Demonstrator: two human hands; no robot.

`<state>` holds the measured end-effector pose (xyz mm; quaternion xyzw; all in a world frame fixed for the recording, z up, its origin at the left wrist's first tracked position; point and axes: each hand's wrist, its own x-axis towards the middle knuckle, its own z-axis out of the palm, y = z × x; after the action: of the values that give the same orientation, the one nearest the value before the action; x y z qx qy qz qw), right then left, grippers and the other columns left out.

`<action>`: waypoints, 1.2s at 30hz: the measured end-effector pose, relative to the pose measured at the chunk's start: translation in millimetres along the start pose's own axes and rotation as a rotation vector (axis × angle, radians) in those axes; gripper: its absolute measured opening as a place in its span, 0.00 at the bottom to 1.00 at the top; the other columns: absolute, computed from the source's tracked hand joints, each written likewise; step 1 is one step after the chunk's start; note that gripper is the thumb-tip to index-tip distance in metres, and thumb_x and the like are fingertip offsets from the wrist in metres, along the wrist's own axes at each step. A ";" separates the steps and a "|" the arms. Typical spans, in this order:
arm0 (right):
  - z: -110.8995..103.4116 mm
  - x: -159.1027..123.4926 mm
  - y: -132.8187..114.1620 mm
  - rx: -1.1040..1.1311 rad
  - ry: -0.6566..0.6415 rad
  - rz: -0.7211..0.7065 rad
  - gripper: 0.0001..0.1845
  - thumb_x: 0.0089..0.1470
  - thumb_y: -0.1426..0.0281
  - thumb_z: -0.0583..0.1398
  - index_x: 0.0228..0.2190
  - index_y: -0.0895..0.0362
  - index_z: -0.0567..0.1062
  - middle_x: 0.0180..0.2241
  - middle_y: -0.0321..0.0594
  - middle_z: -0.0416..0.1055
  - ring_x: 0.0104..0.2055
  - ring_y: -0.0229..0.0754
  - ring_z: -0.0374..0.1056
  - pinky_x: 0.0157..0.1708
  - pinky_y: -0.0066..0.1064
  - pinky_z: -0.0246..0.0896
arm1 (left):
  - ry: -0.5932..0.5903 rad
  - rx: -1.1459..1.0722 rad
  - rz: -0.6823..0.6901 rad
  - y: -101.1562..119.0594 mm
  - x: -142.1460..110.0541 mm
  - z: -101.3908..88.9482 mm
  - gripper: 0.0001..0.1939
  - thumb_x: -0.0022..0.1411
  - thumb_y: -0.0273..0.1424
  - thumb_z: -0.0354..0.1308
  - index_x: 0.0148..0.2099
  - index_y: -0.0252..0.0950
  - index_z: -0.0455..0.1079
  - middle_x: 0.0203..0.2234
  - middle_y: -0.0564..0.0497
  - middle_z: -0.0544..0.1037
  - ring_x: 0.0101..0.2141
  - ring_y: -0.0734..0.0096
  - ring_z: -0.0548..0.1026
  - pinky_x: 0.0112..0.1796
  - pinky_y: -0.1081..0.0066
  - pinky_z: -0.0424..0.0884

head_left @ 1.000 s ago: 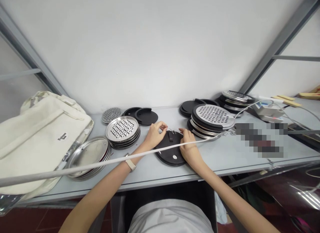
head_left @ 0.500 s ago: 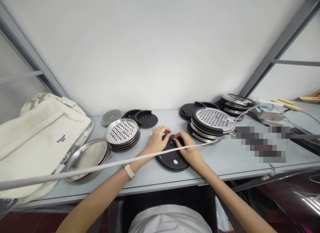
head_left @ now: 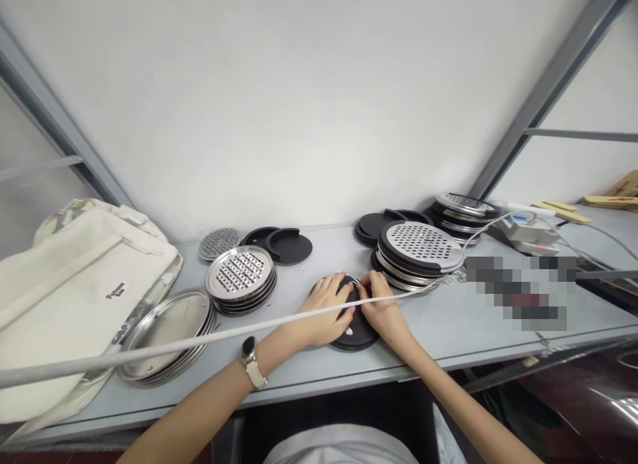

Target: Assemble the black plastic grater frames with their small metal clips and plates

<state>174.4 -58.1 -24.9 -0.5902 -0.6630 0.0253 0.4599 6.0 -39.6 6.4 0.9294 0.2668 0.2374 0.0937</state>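
A round black disc (head_left: 356, 338) lies on the table in front of me, with a white spot near its lower edge. My left hand (head_left: 329, 308) rests over the disc's left and middle part, palm down with its fingers stretched out. At the far right rim, my right hand (head_left: 381, 301) pinches a thin silvery wire piece (head_left: 355, 280) between thumb and fingertips. Most of the wire, and the dark tab on the disc, are hidden by my fingers. A stack of round metal grater plates (head_left: 239, 274) stands left of the hands.
Grater plates with black rims (head_left: 423, 244) are stacked on the right, plain metal plates (head_left: 167, 331) on the left. Black round covers (head_left: 292, 246) lie near the wall. A pale cable (head_left: 199, 341) crosses before my arms. A cream bag (head_left: 90, 291) and a small white box (head_left: 528, 231) flank them.
Both hands worked with fingertips at the wire and dark tab near the disc's far edge. My left hand has since flattened over the disc; my right has shifted slightly toward its right rim.
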 end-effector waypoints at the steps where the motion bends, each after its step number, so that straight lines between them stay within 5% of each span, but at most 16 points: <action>1: -2.2 -0.1 1.3 -0.010 -0.011 0.004 0.08 0.52 0.75 0.50 0.25 0.52 0.55 0.26 0.38 0.58 0.31 0.45 0.58 0.34 0.38 0.57 | -0.032 -0.005 0.045 -6.0 1.5 -3.0 0.21 0.63 0.31 0.47 0.58 0.34 0.59 0.58 0.38 0.59 0.58 0.55 0.57 0.55 0.55 0.58; 6: -19.3 -6.4 -10.1 -0.042 -0.145 0.158 0.05 0.53 0.73 0.50 0.25 0.54 0.59 0.28 0.38 0.60 0.30 0.42 0.61 0.33 0.35 0.58 | -0.147 -0.020 0.169 -29.9 8.7 -23.2 0.18 0.63 0.26 0.46 0.54 0.38 0.65 0.57 0.44 0.63 0.57 0.61 0.60 0.56 0.58 0.57; 9: -26.0 -10.1 -25.8 0.028 -0.338 0.194 0.05 0.51 0.74 0.50 0.25 0.55 0.61 0.28 0.38 0.62 0.30 0.41 0.62 0.33 0.33 0.58 | -0.135 -0.116 0.092 -34.6 11.6 -30.9 0.15 0.62 0.22 0.45 0.46 0.37 0.70 0.50 0.46 0.70 0.53 0.65 0.65 0.54 0.63 0.60; 13: -27.5 -6.6 -31.2 0.138 -0.433 0.202 0.05 0.53 0.71 0.50 0.26 0.55 0.62 0.26 0.36 0.62 0.28 0.38 0.60 0.29 0.30 0.57 | -0.108 -0.148 0.031 -28.5 11.7 -33.5 0.10 0.64 0.26 0.46 0.44 0.37 0.67 0.41 0.48 0.73 0.44 0.66 0.70 0.48 0.65 0.64; 18: -21.7 4.9 -7.2 0.303 -0.299 0.221 0.09 0.54 0.64 0.53 0.26 0.56 0.65 0.24 0.36 0.64 0.27 0.38 0.61 0.28 0.29 0.57 | -0.020 0.025 -0.156 -21.3 8.9 -29.5 0.14 0.60 0.43 0.53 0.38 0.36 0.60 0.34 0.49 0.69 0.35 0.65 0.68 0.37 0.66 0.66; 25: 1.2 27.9 5.8 0.421 -0.246 0.253 0.13 0.50 0.61 0.56 0.28 0.59 0.71 0.29 0.44 0.71 0.28 0.41 0.67 0.29 0.33 0.64 | -0.106 0.102 -0.084 -32.2 13.2 -20.9 0.13 0.64 0.36 0.49 0.29 0.36 0.60 0.26 0.52 0.68 0.27 0.72 0.66 0.31 0.71 0.61; 36: -0.6 25.5 -4.0 0.220 -0.260 0.098 0.11 0.52 0.68 0.55 0.29 0.58 0.76 0.28 0.42 0.72 0.29 0.40 0.68 0.32 0.31 0.63 | -0.062 0.032 -0.129 -23.7 12.5 -26.0 0.07 0.62 0.34 0.50 0.35 0.36 0.60 0.31 0.51 0.68 0.31 0.69 0.68 0.33 0.69 0.64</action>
<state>174.8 -39.0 -7.5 -0.5597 -0.6804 0.1962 0.4304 -8.1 -11.7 26.8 0.9185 0.3270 0.1975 0.1020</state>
